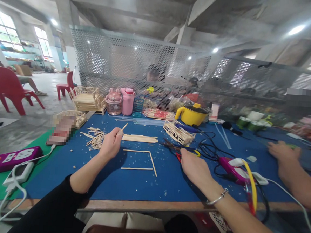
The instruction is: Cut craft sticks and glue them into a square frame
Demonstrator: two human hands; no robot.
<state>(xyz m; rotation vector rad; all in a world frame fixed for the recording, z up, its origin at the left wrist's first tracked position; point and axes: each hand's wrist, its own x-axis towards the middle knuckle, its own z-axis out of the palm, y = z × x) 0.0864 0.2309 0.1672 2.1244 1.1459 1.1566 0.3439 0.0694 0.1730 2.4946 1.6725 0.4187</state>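
Note:
My left hand [111,143] pinches a short wooden stick [124,126] that pokes up past the fingertips. Below it, three thin sticks lie as an open-sided frame [139,151] on the blue mat. My right hand [194,164] is closed around the red handle of the pliers [169,144], whose dark jaws point left. A yellow handle [196,153] shows just behind this hand. Beyond the frame lies a row of long sticks [140,138]. A loose heap of short sticks [94,139] is left of my left hand.
A small stick crate [179,132] and dark cables [209,144] are behind the pliers. Along the back stand a yellow pot [192,115] and a pink bottle [128,102]. A phone [62,130] lies left. Another person's hand [283,150] reaches in at right.

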